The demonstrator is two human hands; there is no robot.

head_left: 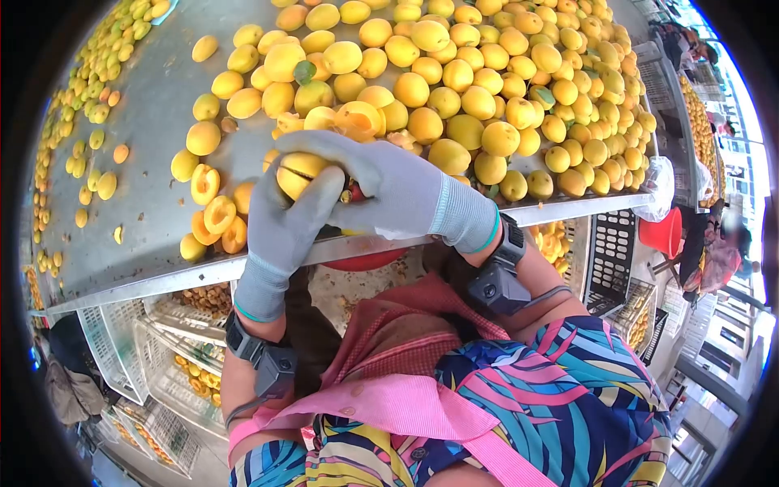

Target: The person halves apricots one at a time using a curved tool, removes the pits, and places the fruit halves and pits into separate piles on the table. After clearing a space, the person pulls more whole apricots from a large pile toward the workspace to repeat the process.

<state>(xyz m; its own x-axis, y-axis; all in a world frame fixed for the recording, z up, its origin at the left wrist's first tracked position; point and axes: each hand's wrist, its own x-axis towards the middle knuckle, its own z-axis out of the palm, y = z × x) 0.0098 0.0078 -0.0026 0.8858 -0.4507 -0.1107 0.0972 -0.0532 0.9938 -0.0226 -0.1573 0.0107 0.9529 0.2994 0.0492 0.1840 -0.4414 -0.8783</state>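
Both hands wear grey gloves and meet above the near edge of the metal table [150,162]. My left hand [288,215] is wrapped round a yellow apricot [299,174], which shows a dark split line along its top. My right hand [381,183] bends over the same fruit from the right, its fingers across the far side. A small red and yellow thing [350,195] shows between the palms; the right hand is closed round it. Halved apricots [219,214] lie left of my hands, and a heap of whole apricots [479,101] spreads beyond and right.
White crates [114,349] with fruit stand below the table at left. A black crate [610,252] and a red bucket [661,233] are at right, near a clear plastic bag [659,191]. Other people are at the far right. Greener apricots [105,185] lie at far left.
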